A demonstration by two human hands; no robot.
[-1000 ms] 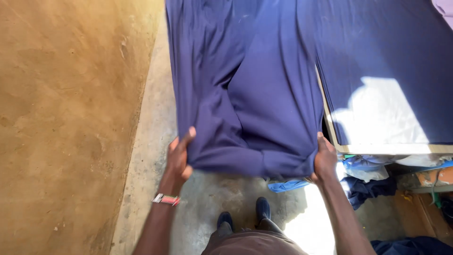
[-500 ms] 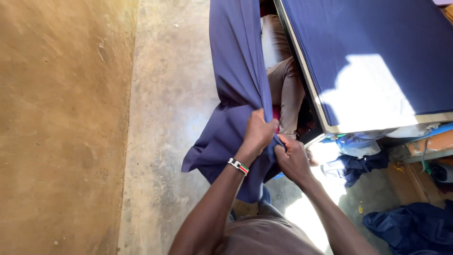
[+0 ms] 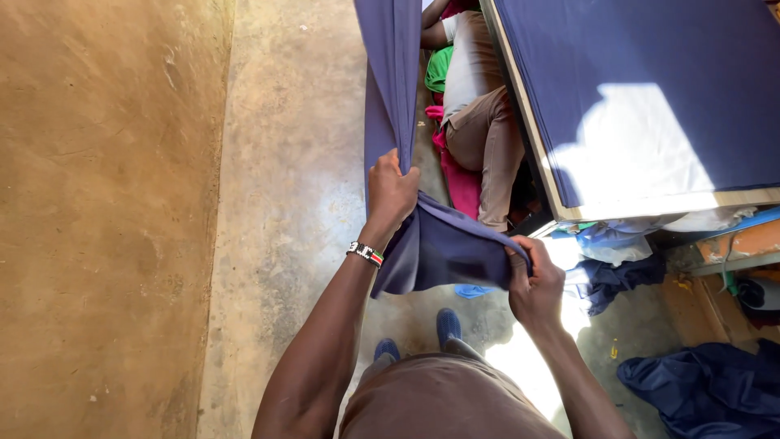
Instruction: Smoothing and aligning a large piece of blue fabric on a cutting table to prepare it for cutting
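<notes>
Bare concrete floor [image 3: 284,203] runs beside the cloth-covered wooden table [image 3: 650,106], and you stand near its corner mid-fold with the long navy-blue fabric [image 3: 431,244] gathered narrow. Your left hand [image 3: 391,191] is clenched on the upper fold, arm extended; your right hand [image 3: 535,280] pinches the lower edge close in — squaring these edges looks due.

Left of the hanging navy cloth [image 3: 394,89] the concrete floor [image 3: 284,203] lies open as far as the tan wall [image 3: 106,219]. To the right, a seated person [image 3: 479,106] fills the narrow gap beside the cloth-covered table [image 3: 650,97]; heaped fabric [image 3: 699,390] crowds the floor beneath.
</notes>
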